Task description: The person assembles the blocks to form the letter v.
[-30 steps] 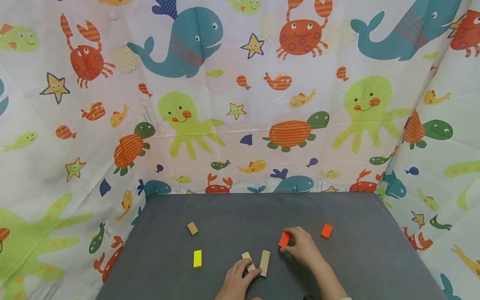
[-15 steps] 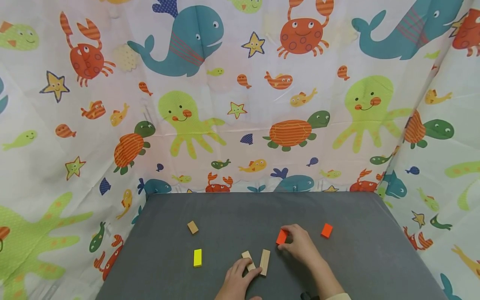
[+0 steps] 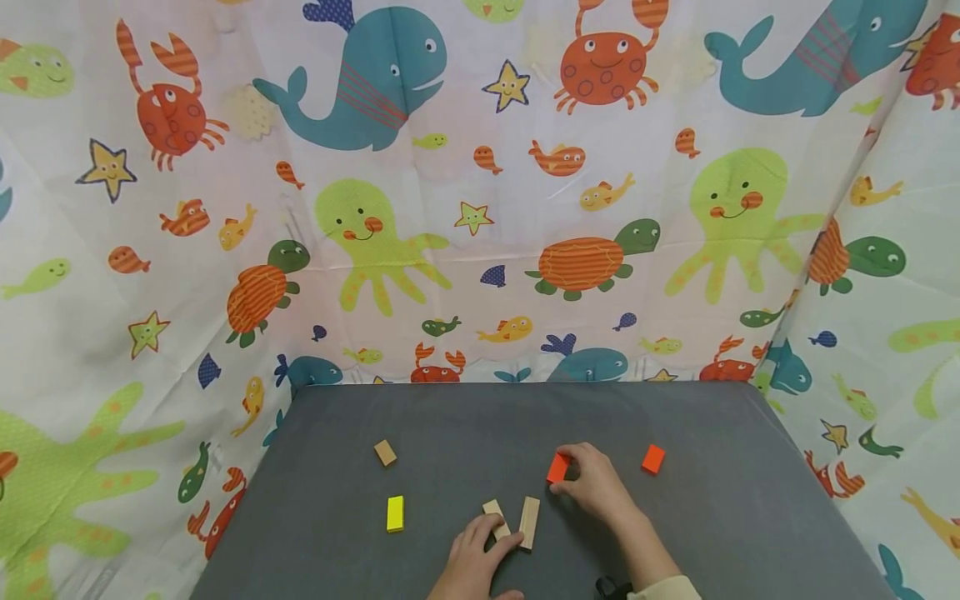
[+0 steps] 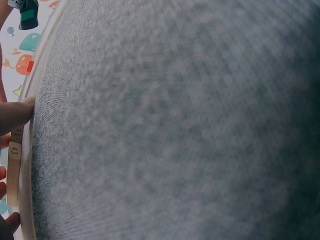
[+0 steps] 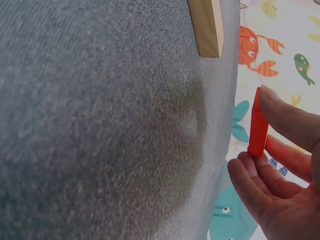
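Between the thumb and fingertips of my right hand (image 3: 600,483), an orange-red block (image 3: 557,468) is pinched by its ends; the right wrist view shows this block (image 5: 258,125) held up off the cloth. My left hand (image 3: 474,560) lies low on the table with bent, relaxed fingers touching a plain wooden block (image 3: 493,512). Its thumb tip is at a second wooden block (image 3: 529,523), which slants the other way. Numbers show on the end of a wooden block (image 4: 14,157) in the left wrist view. The left fingers partly hide the first wooden block.
On the grey cloth-covered table (image 3: 330,417), a yellow block (image 3: 395,514) and a small wooden block (image 3: 386,453) lie to the left. Another orange-red block (image 3: 653,459) lies to the right. A curtain (image 3: 472,275) printed with sea animals hangs behind and beside the table.
My right hand has moved left and slightly away from me with the orange-red block, towards the two wooden blocks. The left hand has stayed nearly still.
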The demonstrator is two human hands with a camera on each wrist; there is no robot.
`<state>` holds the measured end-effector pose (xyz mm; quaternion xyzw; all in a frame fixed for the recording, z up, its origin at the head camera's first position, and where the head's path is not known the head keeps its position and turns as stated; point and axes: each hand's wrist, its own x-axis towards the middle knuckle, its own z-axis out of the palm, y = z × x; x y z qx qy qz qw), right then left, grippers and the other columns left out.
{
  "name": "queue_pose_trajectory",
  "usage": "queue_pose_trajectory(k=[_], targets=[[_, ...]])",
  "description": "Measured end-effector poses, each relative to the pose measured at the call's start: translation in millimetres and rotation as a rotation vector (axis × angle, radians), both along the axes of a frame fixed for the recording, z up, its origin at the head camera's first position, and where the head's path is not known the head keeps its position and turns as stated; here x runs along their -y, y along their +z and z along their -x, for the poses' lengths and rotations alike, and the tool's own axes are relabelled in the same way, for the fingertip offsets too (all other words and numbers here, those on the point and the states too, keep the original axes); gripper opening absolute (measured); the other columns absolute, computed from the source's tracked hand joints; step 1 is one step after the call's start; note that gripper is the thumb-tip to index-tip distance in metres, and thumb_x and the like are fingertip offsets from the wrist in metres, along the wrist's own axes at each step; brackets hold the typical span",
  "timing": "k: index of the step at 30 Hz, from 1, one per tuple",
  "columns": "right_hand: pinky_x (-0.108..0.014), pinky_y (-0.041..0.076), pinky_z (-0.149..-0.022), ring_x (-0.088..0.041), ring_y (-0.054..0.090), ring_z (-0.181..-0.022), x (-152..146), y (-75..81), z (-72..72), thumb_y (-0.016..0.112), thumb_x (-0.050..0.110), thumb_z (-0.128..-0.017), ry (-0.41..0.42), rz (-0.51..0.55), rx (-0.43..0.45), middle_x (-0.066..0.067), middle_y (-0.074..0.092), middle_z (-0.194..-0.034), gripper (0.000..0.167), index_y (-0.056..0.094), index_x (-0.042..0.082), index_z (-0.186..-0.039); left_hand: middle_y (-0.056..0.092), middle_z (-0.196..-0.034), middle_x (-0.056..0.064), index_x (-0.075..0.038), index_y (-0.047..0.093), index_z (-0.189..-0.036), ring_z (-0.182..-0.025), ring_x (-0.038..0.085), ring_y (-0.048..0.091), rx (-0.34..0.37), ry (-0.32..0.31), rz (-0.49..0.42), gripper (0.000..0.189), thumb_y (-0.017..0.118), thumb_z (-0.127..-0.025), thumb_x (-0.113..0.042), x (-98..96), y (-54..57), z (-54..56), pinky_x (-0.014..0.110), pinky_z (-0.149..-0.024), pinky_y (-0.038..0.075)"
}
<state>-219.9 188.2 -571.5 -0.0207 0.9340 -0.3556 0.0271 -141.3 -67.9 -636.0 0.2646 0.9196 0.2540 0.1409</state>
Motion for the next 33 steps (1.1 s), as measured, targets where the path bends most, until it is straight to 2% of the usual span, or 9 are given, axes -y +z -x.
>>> queue_pose_trajectory(k=[10,21,33], targets=[[-0.051,0.054,-0.092,-0.028,0.061,-0.105,5.7,-5.0,1.6,0.092,0.019,-0.071,0.019,0.012,-0.04,-0.012,0.065,-0.122,0.059,0.069,0.006,-0.124,0.037,-0.15,-0.003,-0.045,0.048,-0.145,-0.138,0.029,0.038,0.035,0.014,0.016,0.067,0.067,-0.084,-0.068,-0.6,2.0,0.3,0.061,-0.107,0.041],[-0.052,0.053,-0.094,-0.028,0.061,-0.105,14.9,-6.1,5.7,0.092,0.018,-0.072,0.051,0.044,-0.019,-0.012,0.065,-0.121,0.057,0.07,0.006,-0.123,0.036,-0.151,-0.003,-0.048,0.046,-0.144,-0.139,0.03,0.037,0.081,0.03,-0.004,0.067,0.069,-0.084,-0.065,-0.3,4.1,1.4,0.062,-0.108,0.04],[-0.049,0.055,-0.09,-0.025,0.062,-0.1,19.9,-12.2,7.1,0.092,0.017,-0.072,0.093,0.071,0.0,-0.011,0.066,-0.118,0.058,0.069,0.006,-0.124,0.037,-0.151,-0.002,-0.048,0.046,-0.145,-0.138,0.029,0.038,0.045,0.016,-0.012,0.068,0.064,-0.084,-0.07,-0.1,1.3,0.1,0.063,-0.107,0.039]])
